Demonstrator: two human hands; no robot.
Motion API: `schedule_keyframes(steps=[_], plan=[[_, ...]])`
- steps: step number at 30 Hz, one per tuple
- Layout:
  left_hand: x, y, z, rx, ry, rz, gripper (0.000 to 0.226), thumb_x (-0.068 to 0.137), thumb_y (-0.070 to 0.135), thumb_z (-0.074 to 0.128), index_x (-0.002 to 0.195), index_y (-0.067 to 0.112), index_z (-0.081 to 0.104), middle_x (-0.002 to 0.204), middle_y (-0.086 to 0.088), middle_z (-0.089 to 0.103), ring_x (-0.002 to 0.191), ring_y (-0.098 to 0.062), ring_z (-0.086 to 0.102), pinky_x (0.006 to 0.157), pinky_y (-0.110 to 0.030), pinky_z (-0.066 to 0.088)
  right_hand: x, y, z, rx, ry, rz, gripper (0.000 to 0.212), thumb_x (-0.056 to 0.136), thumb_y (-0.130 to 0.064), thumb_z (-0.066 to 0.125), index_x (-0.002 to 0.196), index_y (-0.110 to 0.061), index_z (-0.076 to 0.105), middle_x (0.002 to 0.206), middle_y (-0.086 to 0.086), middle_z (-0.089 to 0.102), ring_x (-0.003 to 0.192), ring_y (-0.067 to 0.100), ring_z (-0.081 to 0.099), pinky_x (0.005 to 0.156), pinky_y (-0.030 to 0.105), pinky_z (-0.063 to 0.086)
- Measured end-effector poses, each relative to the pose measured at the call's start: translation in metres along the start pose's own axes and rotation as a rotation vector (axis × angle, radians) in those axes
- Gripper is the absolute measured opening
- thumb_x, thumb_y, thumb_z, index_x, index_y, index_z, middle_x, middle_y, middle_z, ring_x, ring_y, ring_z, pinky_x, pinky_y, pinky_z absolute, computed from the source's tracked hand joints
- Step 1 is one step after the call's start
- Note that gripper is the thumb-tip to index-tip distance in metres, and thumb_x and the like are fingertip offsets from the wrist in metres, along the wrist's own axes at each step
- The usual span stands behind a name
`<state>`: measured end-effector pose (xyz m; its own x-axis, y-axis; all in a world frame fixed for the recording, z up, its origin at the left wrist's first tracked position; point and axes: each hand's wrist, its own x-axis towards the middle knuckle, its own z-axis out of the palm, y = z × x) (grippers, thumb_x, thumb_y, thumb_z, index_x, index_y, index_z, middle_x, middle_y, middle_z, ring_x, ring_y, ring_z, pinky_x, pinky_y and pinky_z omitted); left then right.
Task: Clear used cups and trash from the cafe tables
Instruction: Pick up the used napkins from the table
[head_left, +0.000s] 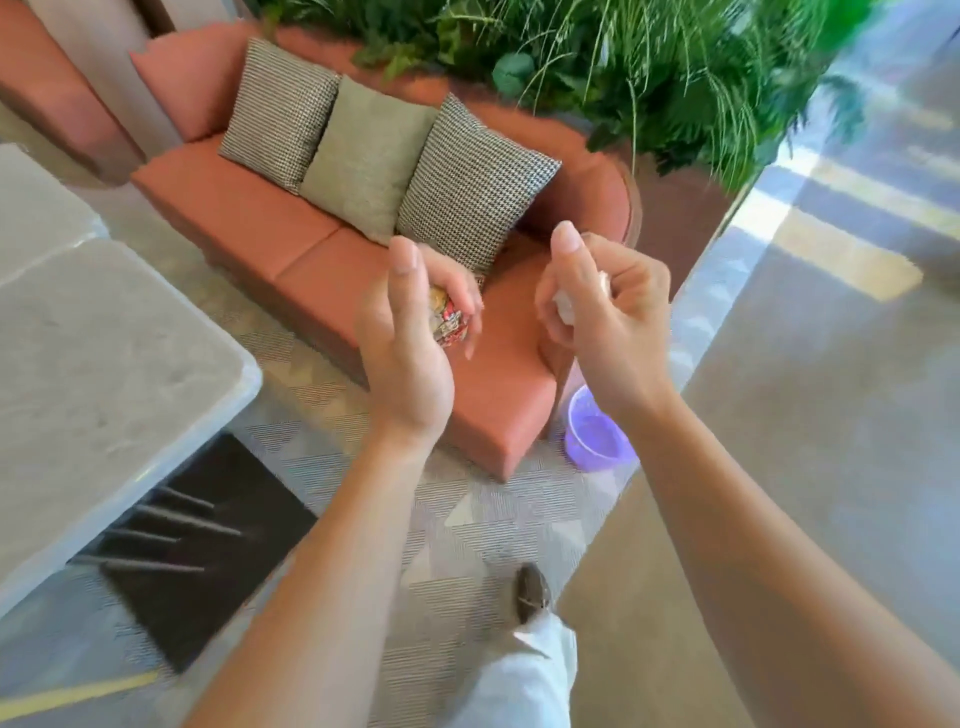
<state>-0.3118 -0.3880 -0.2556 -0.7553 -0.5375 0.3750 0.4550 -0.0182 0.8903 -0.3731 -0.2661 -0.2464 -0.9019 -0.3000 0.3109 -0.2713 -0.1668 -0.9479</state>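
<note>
My left hand (410, 332) is raised in front of me, fingers curled round a crumpled red, white and tan wrapper (448, 318). Beside it, my right hand (602, 306) grips a crumpled white paper napkin (566, 306), mostly hidden inside the fist. Both hands hover above the end of a terracotta sofa (291, 223). On the floor below my right wrist stands a translucent purple bucket (597, 434), close to the sofa's corner.
A grey stone-top table (104, 374) fills the left side, with a dark base under it. Three cushions (374, 156) lean on the sofa back. A planter of green plants (649, 67) rises behind. My shoe (532, 592) steps on the patterned carpet.
</note>
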Motion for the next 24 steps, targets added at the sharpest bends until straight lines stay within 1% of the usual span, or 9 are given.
schedule_keyframes(steps=[4, 6, 8, 10, 12, 15, 19, 22, 24], plan=[[0.029, -0.051, 0.048, -0.053, 0.053, -0.023, 0.056, 0.100, 0.049, 0.029, 0.065, 0.012, 0.053, 0.062, -0.002, 0.054, 0.050, -0.028, 0.046, 0.048, -0.031, 0.033, 0.048, 0.026, -0.050, -0.039, -0.017, -0.007, 0.046, 0.105, -0.023, 0.057, 0.061, -0.010, 0.057, 0.051, -0.003, 0.050, 0.046, 0.014, 0.044, 0.048, 0.024, 0.033], [0.039, -0.068, 0.078, -0.066, 0.066, -0.049, 0.056, 0.100, 0.050, 0.030, 0.065, 0.012, 0.053, 0.062, -0.002, 0.054, 0.050, -0.028, 0.045, 0.049, -0.030, 0.033, 0.066, 0.031, -0.079, -0.067, -0.014, 0.009, 0.043, 0.104, -0.022, 0.059, 0.062, -0.018, 0.059, 0.051, -0.006, 0.051, 0.045, 0.011, 0.044, 0.047, 0.025, 0.035], [0.047, -0.079, 0.108, -0.076, 0.054, -0.057, 0.055, 0.100, 0.051, 0.031, 0.064, 0.017, 0.055, 0.063, -0.003, 0.054, 0.050, -0.026, 0.044, 0.050, -0.031, 0.033, 0.082, 0.030, -0.108, -0.052, -0.001, 0.031, 0.038, 0.103, -0.024, 0.060, 0.065, -0.027, 0.063, 0.051, -0.009, 0.051, 0.044, 0.007, 0.043, 0.047, 0.021, 0.035], [0.054, -0.085, 0.134, -0.066, 0.039, -0.050, 0.054, 0.100, 0.051, 0.031, 0.063, 0.023, 0.058, 0.063, -0.002, 0.054, 0.050, -0.026, 0.044, 0.050, -0.033, 0.032, 0.095, 0.029, -0.131, -0.011, -0.008, 0.033, 0.031, 0.101, -0.028, 0.061, 0.070, -0.029, 0.065, 0.051, -0.009, 0.050, 0.043, 0.007, 0.041, 0.049, 0.019, 0.033], [0.061, -0.090, 0.155, -0.066, 0.041, -0.047, 0.054, 0.100, 0.051, 0.031, 0.061, 0.026, 0.059, 0.062, -0.001, 0.055, 0.049, -0.026, 0.044, 0.050, -0.031, 0.032, 0.109, 0.031, -0.149, 0.023, -0.013, 0.050, 0.035, 0.101, -0.031, 0.060, 0.065, -0.032, 0.063, 0.051, -0.009, 0.048, 0.042, 0.008, 0.041, 0.049, 0.019, 0.033], [0.069, -0.103, 0.181, -0.056, 0.073, -0.039, 0.055, 0.100, 0.050, 0.031, 0.064, 0.016, 0.055, 0.063, -0.006, 0.054, 0.048, -0.027, 0.044, 0.049, -0.030, 0.032, 0.127, 0.039, -0.171, 0.044, -0.050, 0.074, 0.042, 0.098, -0.035, 0.061, 0.056, -0.032, 0.059, 0.050, -0.010, 0.049, 0.043, 0.007, 0.042, 0.046, 0.019, 0.034], [0.074, -0.124, 0.217, -0.006, 0.139, -0.038, 0.055, 0.099, 0.051, 0.032, 0.064, 0.015, 0.055, 0.063, -0.008, 0.054, 0.049, -0.029, 0.044, 0.050, -0.030, 0.032, 0.151, 0.059, -0.208, 0.058, -0.120, 0.073, 0.045, 0.102, -0.026, 0.061, 0.059, -0.019, 0.052, 0.050, -0.008, 0.051, 0.044, 0.006, 0.043, 0.046, 0.017, 0.035], [0.073, -0.138, 0.251, 0.053, 0.223, -0.009, 0.054, 0.099, 0.050, 0.032, 0.071, 0.011, 0.057, 0.063, -0.006, 0.055, 0.049, -0.028, 0.046, 0.048, -0.031, 0.033, 0.172, 0.070, -0.237, 0.106, -0.204, 0.064, 0.045, 0.100, -0.034, 0.059, 0.056, -0.026, 0.052, 0.052, -0.009, 0.050, 0.046, 0.008, 0.042, 0.048, 0.018, 0.033], [0.072, -0.147, 0.276, 0.091, 0.284, 0.009, 0.053, 0.099, 0.049, 0.032, 0.077, 0.010, 0.059, 0.063, -0.007, 0.054, 0.049, -0.025, 0.047, 0.046, -0.031, 0.033, 0.185, 0.079, -0.260, 0.124, -0.270, 0.065, 0.047, 0.103, -0.028, 0.057, 0.056, -0.024, 0.052, 0.052, -0.010, 0.049, 0.047, 0.010, 0.042, 0.050, 0.018, 0.033]])
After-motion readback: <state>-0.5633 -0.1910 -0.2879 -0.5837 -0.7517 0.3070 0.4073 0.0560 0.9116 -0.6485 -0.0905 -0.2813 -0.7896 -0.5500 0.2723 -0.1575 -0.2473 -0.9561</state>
